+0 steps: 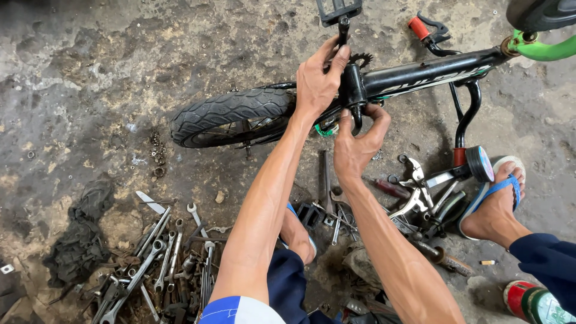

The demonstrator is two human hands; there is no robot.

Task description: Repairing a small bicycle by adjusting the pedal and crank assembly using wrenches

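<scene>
Wrenches [157,258] heaped loose on floor [78,90] near my knees, no container. My left hand [319,81] wrapped on bicycle's bottom bracket [353,87]; my right hand [358,141] pinching its lower end. Bicycle lies between my feet.

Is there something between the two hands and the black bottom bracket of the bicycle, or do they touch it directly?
Nothing visible stands between. The left hand rests on the bottom bracket shell from above, and the right hand grips its lower end. The crank arm and chainring lie behind.
</scene>
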